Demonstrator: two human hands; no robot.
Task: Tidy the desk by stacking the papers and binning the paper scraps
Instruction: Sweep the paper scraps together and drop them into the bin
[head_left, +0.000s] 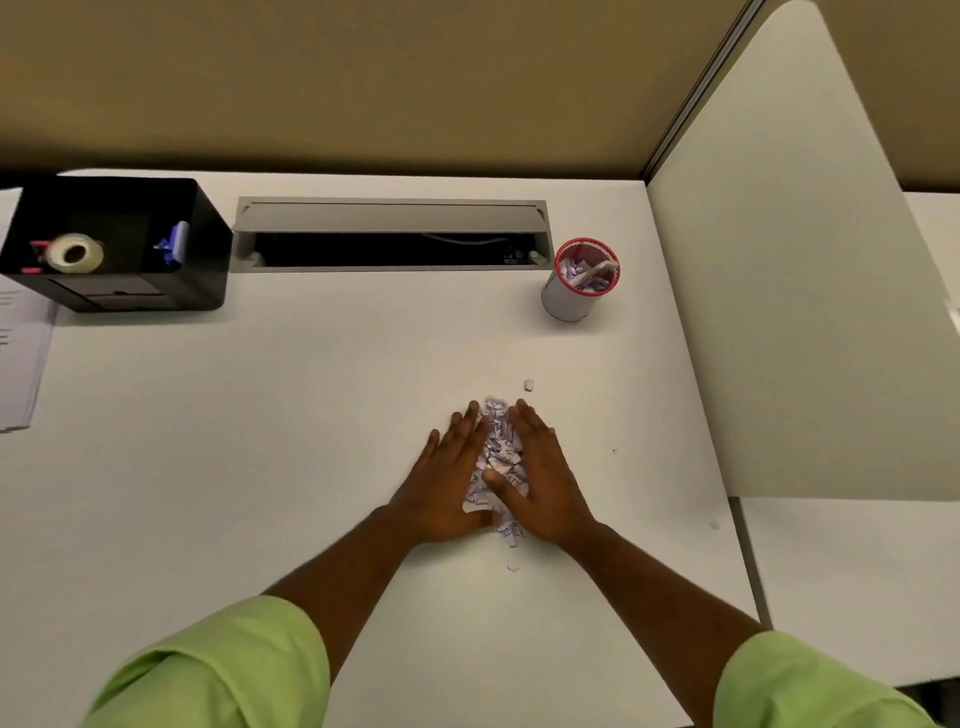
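Head view: left hand (451, 480) and right hand (540, 480) lie flat on the white desk (260, 441), fingers straight, palms pressing inward on a heap of paper scraps (500, 457) squeezed between them. Nothing gripped yet, just corralled.

Progress, judged: papers (21, 358) sit stacked well off to the left of the left hand, so that half looks done. Red-rimmed mesh bin (584, 280), ahead and right of the right hand, already holds scraps. Left: this heap, plus stray bits just beyond the fingertips (529, 385) and below the wrists (513, 568).

Scraps: small, torn, white with purple print, loose and light. Desk: smooth, matte. Bin: cylindrical.
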